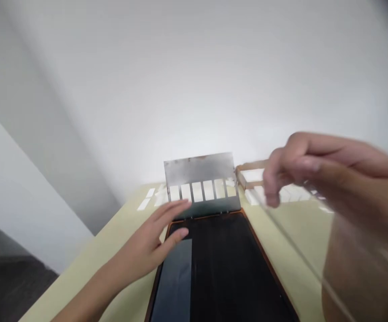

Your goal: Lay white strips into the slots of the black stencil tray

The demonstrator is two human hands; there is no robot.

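Observation:
My left hand (150, 243) is open, fingers stretched, over the left side of a flat black tray (227, 264) with an orange-brown rim. Beneath it a bluish-grey glossy strip (175, 286) lies along the tray's left side. A thin metal plate (200, 170) with a row of rectangular windows stands upright at the tray's far edge, close to my left fingertips. On the right, my right hand (308, 170) is raised, thumb and fingers pinched on a clear thin sheet (292, 243). Only its edge shows as a pale blurred line slanting down to the right.
White pieces (144, 204) lie on the yellow-green table (113, 237) left of the plate. Behind my right hand sit an open cardboard box (242, 179) and white stacks (291, 193). A pale wall (180, 80) rises behind the table.

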